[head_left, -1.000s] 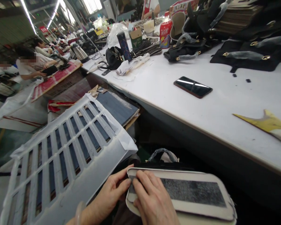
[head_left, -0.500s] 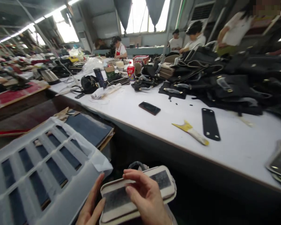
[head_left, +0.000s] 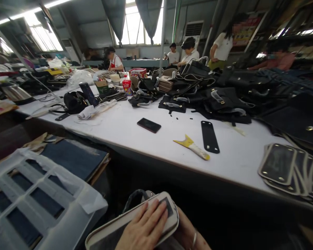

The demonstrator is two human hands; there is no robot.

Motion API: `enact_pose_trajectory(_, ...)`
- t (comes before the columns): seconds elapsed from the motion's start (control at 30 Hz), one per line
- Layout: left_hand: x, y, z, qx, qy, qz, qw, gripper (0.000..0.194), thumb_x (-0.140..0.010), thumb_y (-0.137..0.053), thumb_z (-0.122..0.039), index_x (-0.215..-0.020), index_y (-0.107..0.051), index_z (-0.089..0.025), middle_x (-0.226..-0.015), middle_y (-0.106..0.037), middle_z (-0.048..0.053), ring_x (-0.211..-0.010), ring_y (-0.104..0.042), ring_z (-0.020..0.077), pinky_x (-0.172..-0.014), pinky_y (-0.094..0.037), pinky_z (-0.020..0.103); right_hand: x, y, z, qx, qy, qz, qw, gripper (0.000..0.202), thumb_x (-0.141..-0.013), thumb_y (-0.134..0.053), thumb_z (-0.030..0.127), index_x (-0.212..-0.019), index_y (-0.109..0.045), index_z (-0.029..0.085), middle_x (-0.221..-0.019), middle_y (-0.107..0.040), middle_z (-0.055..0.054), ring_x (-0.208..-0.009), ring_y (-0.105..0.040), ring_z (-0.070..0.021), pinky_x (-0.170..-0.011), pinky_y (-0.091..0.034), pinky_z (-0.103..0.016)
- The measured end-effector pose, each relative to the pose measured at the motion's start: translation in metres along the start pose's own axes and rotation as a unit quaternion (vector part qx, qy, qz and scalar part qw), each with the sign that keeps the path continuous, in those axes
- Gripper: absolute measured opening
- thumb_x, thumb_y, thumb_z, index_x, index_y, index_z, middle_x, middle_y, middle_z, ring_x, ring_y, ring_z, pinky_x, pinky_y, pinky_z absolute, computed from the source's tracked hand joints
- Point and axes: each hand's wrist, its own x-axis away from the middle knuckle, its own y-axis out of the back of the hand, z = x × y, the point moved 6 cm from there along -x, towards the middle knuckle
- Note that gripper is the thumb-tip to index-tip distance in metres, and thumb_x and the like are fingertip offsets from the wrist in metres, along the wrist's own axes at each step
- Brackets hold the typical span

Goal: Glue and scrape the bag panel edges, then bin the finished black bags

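Note:
A bag-like piece (head_left: 114, 225) with a cream rim and a dark panel on its flat face is tilted at the bottom of the view, with a dark looped handle (head_left: 134, 199) behind it. My left hand (head_left: 146, 222) lies on this face, its fingers stretched out and pressed flat. Around the piece's right end is my right hand (head_left: 186, 229), supporting it from the side and below; most of its fingers are hidden behind it. A silver band shows on that hand or wrist.
On the white table (head_left: 120, 135) lie a phone (head_left: 149, 125), a yellow tool (head_left: 193, 147), a black strap piece (head_left: 210, 136) and stacked cream-edged panels (head_left: 279, 163). Black bags (head_left: 219, 100) are heaped behind. A translucent slotted tray (head_left: 67, 201) stands at left. Several people work farther back.
The view has turned right. My left hand has moved from the piece's left edge onto its face. My right hand has left the face and gone around the right end.

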Motion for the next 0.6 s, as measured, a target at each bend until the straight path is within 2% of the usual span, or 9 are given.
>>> enact_pose_trajectory(0.07, 0.004, -0.007, -0.005, -0.007, -0.011, 0.009, 1.000, 0.043, -0.100, -0.036, -0.025, -0.141, -0.046, -0.018, -0.148, -0.045, 0.002, -0.137, -0.039, 0.0193, -0.115, -0.029, 0.031, -0.002, -0.016, -0.012, -0.127, -0.073, 0.058, 0.987, 0.051, -0.076, -0.066, 0.064, -0.092, -0.075, 0.016, -0.088, -0.072, -0.009, -0.089, -0.067, -0.0243, -0.078, -0.053, -0.034)
enact_pose_trajectory(0.13, 0.010, -0.010, -0.005, 0.005, -0.021, 0.017, 1.000, 0.043, -0.100, -0.035, -0.025, -0.141, -0.046, -0.019, -0.148, -0.045, 0.002, -0.136, -0.041, 0.0186, -0.114, -0.031, 0.030, -0.002, -0.028, -0.018, -0.245, -0.146, 0.104, 0.953, 0.051, -0.078, -0.067, 0.059, -0.099, -0.072, 0.013, -0.094, -0.072, -0.011, -0.090, -0.067, -0.0239, -0.078, -0.053, -0.034)
enact_pose_trajectory(0.2, 0.012, -0.010, -0.003, 0.019, -0.028, 0.024, 0.999, 0.043, -0.101, -0.032, -0.025, -0.141, -0.046, -0.020, -0.147, -0.046, 0.001, -0.134, -0.043, 0.0175, -0.113, -0.033, 0.029, -0.004, -0.032, -0.020, -0.312, -0.179, 0.128, 0.924, 0.051, -0.081, -0.065, 0.057, -0.102, -0.070, 0.010, -0.095, -0.072, -0.013, -0.089, -0.068, -0.0251, -0.077, -0.054, -0.036)
enact_pose_trajectory(0.3, 0.007, -0.007, 0.001, 0.037, -0.033, 0.035, 0.998, 0.043, -0.102, -0.029, -0.025, -0.141, -0.045, -0.020, -0.145, -0.049, 0.000, -0.132, -0.046, 0.0170, -0.109, -0.038, 0.028, -0.006, -0.028, -0.026, -0.376, -0.194, 0.141, 0.895, 0.048, -0.085, -0.064, 0.051, -0.107, -0.067, 0.009, -0.097, -0.071, -0.014, -0.086, -0.068, -0.0233, -0.074, -0.054, -0.034)
enact_pose_trajectory(0.43, -0.009, 0.000, 0.008, 0.080, -0.009, 0.067, 0.994, 0.041, -0.101, -0.035, -0.029, -0.139, -0.048, -0.020, -0.141, -0.054, -0.001, -0.125, -0.051, 0.0156, -0.102, -0.045, 0.024, -0.006, -0.021, -0.030, -0.448, -0.188, 0.127, 0.865, 0.034, -0.086, -0.069, 0.038, -0.108, -0.067, 0.012, -0.101, -0.072, -0.008, -0.078, -0.066, -0.0111, -0.068, -0.050, -0.018)
enact_pose_trajectory(0.5, -0.018, 0.004, 0.011, 0.100, -0.001, 0.078, 0.992, 0.043, -0.099, -0.040, -0.041, -0.135, -0.052, -0.020, -0.137, -0.058, -0.001, -0.119, -0.056, 0.0160, -0.098, -0.048, 0.024, -0.005, -0.021, -0.028, -0.462, -0.179, 0.119, 0.860, 0.032, -0.082, -0.074, 0.034, -0.105, -0.068, 0.013, -0.101, -0.072, -0.006, -0.077, -0.065, -0.0084, -0.068, -0.048, -0.014)
enact_pose_trajectory(0.6, -0.030, 0.011, 0.012, 0.126, 0.009, 0.068, 0.990, 0.055, -0.091, -0.044, -0.061, -0.124, -0.060, -0.020, -0.128, -0.064, 0.000, -0.111, -0.060, 0.0177, -0.092, -0.051, 0.025, 0.000, -0.026, -0.021, -0.442, -0.182, 0.119, 0.871, 0.034, -0.074, -0.080, 0.036, -0.094, -0.070, 0.011, -0.093, -0.072, -0.006, -0.082, -0.066, -0.0124, -0.074, -0.050, -0.018)
